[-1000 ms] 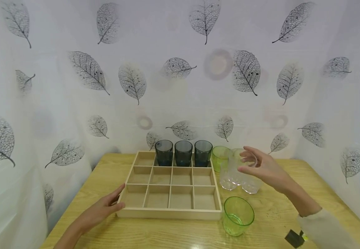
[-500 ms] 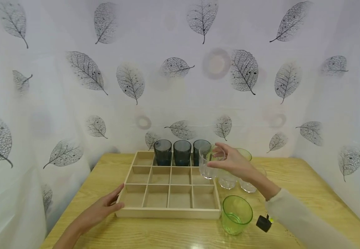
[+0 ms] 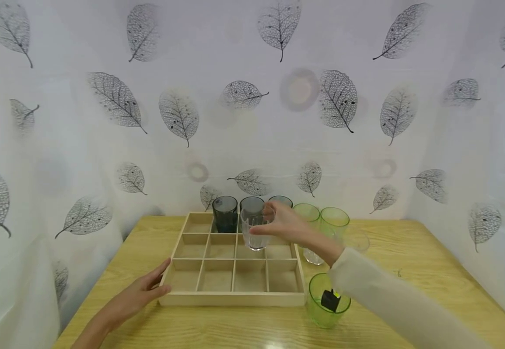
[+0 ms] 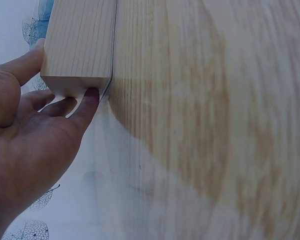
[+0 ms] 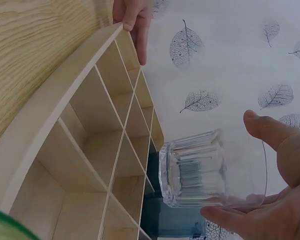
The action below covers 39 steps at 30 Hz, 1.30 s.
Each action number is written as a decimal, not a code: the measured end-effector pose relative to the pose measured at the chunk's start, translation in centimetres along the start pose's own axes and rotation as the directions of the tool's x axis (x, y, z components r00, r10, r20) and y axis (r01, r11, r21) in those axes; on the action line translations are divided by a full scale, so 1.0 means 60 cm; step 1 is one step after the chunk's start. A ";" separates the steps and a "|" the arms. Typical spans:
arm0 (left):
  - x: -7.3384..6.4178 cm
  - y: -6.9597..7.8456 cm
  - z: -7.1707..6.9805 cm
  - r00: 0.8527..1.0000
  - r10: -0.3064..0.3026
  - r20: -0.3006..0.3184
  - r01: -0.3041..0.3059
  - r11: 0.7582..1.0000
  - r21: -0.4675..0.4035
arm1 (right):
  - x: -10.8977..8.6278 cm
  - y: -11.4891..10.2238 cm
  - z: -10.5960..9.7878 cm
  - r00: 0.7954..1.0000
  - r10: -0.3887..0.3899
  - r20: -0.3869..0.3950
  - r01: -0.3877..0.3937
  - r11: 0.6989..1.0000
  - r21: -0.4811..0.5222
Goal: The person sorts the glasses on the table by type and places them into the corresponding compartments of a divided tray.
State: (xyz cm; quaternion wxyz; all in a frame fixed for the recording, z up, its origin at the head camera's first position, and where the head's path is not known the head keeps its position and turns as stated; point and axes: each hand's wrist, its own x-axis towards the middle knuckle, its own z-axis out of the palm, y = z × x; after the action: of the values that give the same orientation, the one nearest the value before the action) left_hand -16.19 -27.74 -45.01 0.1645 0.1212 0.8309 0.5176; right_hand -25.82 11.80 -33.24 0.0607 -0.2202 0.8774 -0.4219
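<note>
My right hand [image 3: 285, 223] holds a clear glass tumbler [image 3: 255, 235] between thumb and fingers, mouth up, above the middle row of a divided wooden tray [image 3: 230, 299]. In the right wrist view, the ridged base of the clear tumbler [image 5: 190, 172] points toward the compartments. My left hand [image 3: 136, 295] rests at the tray's front left corner. In the left wrist view, its fingers [image 4: 85, 110] touch the tray's end. Three dark blue-grey glasses stand in the tray's back row; the left one [image 3: 225, 218] shows fully, the others are partly hidden by my right hand and the tumbler.
Right of the tray stand two green glasses [image 3: 337, 217] at the back, with clear glasses [image 3: 313, 256] in front, partly hidden by my arm. Another green glass [image 3: 322, 317] is near the front right corner; a small black device [image 3: 331, 300] overlaps it. A leaf-print curtain [image 3: 252, 135] hangs behind.
My right hand has carried the clear tumbler leftward from the group of glasses to above the tray's middle row. My left hand stays at the tray corner. The view shifts slightly.
</note>
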 end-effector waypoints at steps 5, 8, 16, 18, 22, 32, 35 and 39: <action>0.000 0.000 -0.002 1.000 -0.001 0.006 0.001 1.000 -0.007 | 0.028 -0.014 0.031 1.000 -0.006 -0.027 0.006 1.000 -0.018; 0.000 0.000 -0.003 1.000 -0.009 -0.001 0.009 1.000 -0.012 | 0.044 -0.018 0.051 0.998 -0.008 -0.055 0.006 0.999 -0.047; 0.001 0.000 -0.003 1.000 -0.014 -0.001 0.014 1.000 -0.016 | 0.075 -0.016 0.100 0.998 0.007 -0.067 -0.006 1.000 0.008; 0.001 -0.001 -0.003 1.000 -0.013 -0.002 0.013 1.000 -0.018 | 0.081 -0.017 0.111 0.997 0.004 -0.076 -0.003 1.000 0.022; 0.002 -0.004 -0.004 1.000 -0.007 -0.005 0.007 1.000 -0.019 | 0.086 -0.024 0.134 0.996 0.021 -0.089 -0.019 1.000 0.020; 0.003 -0.005 -0.002 1.000 -0.003 -0.003 0.003 1.000 -0.025 | 0.085 -0.027 0.162 0.991 0.060 -0.117 -0.056 0.998 0.034; 0.003 -0.003 -0.002 1.000 -0.006 -0.003 0.006 1.000 -0.025 | 0.088 -0.020 0.170 0.991 0.066 -0.117 -0.062 0.997 0.043; 0.004 -0.005 -0.002 1.000 -0.003 0.000 0.003 1.000 -0.023 | 0.090 -0.004 0.183 0.994 0.068 -0.090 -0.064 0.997 0.049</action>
State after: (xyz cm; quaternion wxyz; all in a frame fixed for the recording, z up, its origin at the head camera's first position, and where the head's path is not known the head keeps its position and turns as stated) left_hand -16.47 -27.89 -45.27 0.1666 0.1179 0.8250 0.5270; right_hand -27.36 1.50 -39.60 0.0394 -0.1699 0.8761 -0.4494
